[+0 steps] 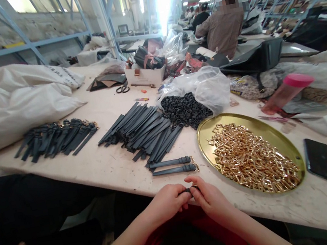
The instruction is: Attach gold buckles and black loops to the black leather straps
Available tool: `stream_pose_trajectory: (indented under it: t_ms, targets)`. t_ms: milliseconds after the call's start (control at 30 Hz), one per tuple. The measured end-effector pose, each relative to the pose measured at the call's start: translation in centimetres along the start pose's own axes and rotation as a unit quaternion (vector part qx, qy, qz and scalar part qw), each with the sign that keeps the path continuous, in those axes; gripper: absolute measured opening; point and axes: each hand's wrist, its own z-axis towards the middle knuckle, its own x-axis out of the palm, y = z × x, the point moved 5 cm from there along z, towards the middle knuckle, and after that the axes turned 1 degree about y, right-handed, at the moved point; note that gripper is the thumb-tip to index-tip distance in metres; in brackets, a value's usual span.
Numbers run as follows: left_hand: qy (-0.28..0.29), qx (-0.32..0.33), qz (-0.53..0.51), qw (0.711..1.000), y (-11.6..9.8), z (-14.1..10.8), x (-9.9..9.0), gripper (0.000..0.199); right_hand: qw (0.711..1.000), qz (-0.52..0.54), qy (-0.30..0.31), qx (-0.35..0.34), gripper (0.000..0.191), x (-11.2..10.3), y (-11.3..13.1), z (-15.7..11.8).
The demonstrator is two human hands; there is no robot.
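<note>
Pinching a small dark strap, both hands [191, 195] meet beside the table [126, 163].

A workshop, shown by worktables [120, 164] heaped with straps [139, 129], gold buckles [252, 157] and seated workers [224, 27].

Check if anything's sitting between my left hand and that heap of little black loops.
Yes. Two buckled straps lie on the table between your left hand and the loops, with the loose strap pile just beyond. They look low enough to reach over.
</note>
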Motion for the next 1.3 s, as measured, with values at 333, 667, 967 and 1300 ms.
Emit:
stream_pose_trajectory:
  t_ms: [333,667,967,1300]
  targets:
    - [-0.269,-0.045,0.391,0.879,1.2,2.7,-9.3,0.023,0.943,-0.273,-0.176,-0.073,0.032,-1.4,-1.8,3.9]
    - [-0.321,-0.103,0.397,0.854,2.2,3.7,-11.2,0.02,0.929,-0.266,-0.237,-0.098,0.038,-1.3,-2.2,3.3]
    - [-0.357,-0.049,0.377,0.853,2.5,-0.1,-9.1,0.007,0.932,-0.222,-0.255,-0.132,0.029,-1.8,-1.5,2.3]
    - [-0.306,0.085,-0.001,0.948,-0.9,-4.4,-8.4,0.009,0.939,-0.24,-0.216,-0.114,0.019,-6.3,1.8,2.9]
